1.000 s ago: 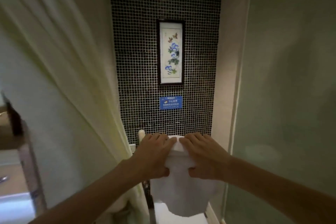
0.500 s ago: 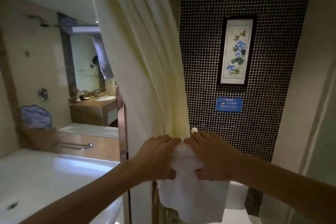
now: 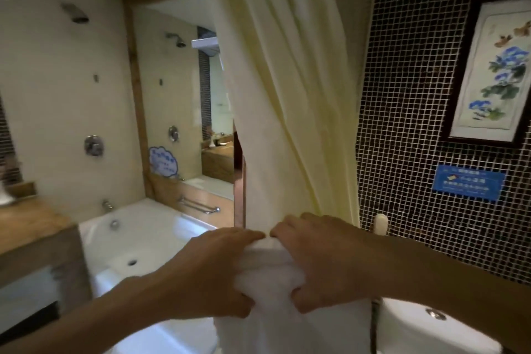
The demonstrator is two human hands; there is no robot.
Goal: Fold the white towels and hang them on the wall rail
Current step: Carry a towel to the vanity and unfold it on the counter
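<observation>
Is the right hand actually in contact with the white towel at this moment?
Touching. The head view shows the right hand gripping the white towel, with the fingers draped over its top fold and the thumb pinching the cloth from below.

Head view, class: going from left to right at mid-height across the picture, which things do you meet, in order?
Round shower valve → blue cloud-shaped sticker → cream curtain → framed flower picture.

Bathtub [image 3: 149,241] left of curtain [image 3: 287,95]
</observation>
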